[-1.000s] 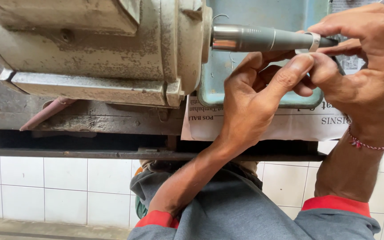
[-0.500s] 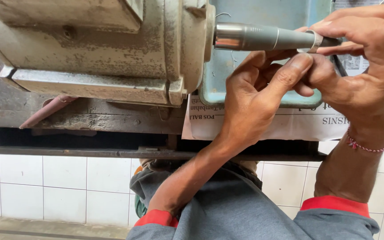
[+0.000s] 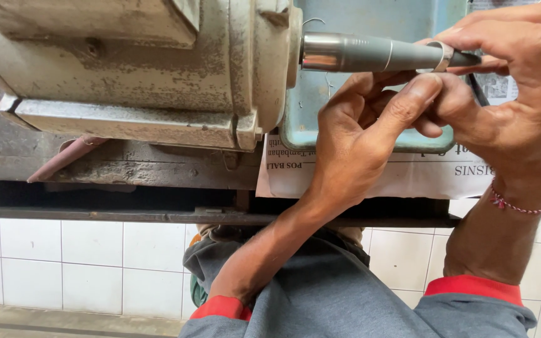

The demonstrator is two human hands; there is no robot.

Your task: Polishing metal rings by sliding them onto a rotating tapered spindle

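Observation:
A thin metal ring [image 3: 444,56] sits around the narrow end of a grey tapered spindle [image 3: 370,53]. The spindle sticks out sideways from a worn, beige motor housing [image 3: 139,69]. My right hand [image 3: 508,112] pinches the ring at the spindle's tip, with fingers above and thumb below. My left hand [image 3: 358,138] is curled under the spindle. Its thumb reaches up to just below the ring and meets my right thumb. The tip of the spindle is hidden behind my right fingers.
A teal metal tray [image 3: 370,19] lies behind the spindle on a sheet of newspaper [image 3: 408,178]. The motor rests on a dark, scuffed bench with a steel front edge [image 3: 95,213]. Below it are white tiles [image 3: 64,263] and my grey, red-cuffed sleeves [image 3: 345,300].
Both hands have stayed on the ring and spindle. My right hand rose slightly and came back down, and the view barely shifted.

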